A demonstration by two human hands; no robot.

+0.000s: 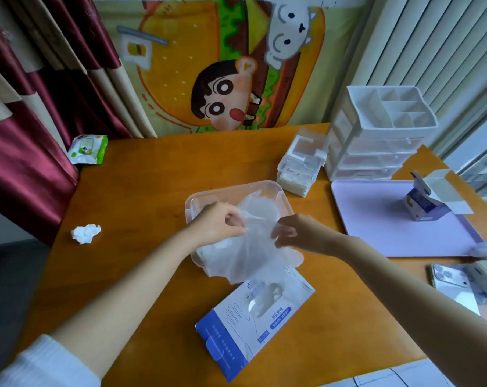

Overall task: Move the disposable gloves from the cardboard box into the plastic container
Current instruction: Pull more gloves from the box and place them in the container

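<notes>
The gloves point(253, 247) are thin film, so I judge them nearly weightless, limp and slippery; they will likely cling, slide apart and trail if taken by a single layer. The better hold is a pinch through the whole thickness of the bunch near its top edge, one hand at each side, so that the stack hangs together and can be lowered flat. They look clear to milky white, creased and crumpled, a loose sheaf that fans out wider toward the bottom. The bunch hangs over the container point(236, 188), part of it inside, and its lower edge spills over the near rim toward the box point(253, 322). The left hand point(218, 223) pinches the bunch at its upper left, fingers curled onto the film; the right hand point(301, 233) pinches the upper right in the same way. The container is clear, shallow, with rounded corners, and sits mid-worktop point(153, 177). The box lies flat just nearer the person, blue and white, with a glove outline printed on it and an oval opening where more film shows. Further out are a crumpled tissue point(85, 233) to the left, a wipes pack point(88, 149) at the far left edge, a white drawer unit point(382, 135) at the far right, a pale tray point(390, 227) bearing a small carton point(426, 202), and a phone point(449, 277).
</notes>
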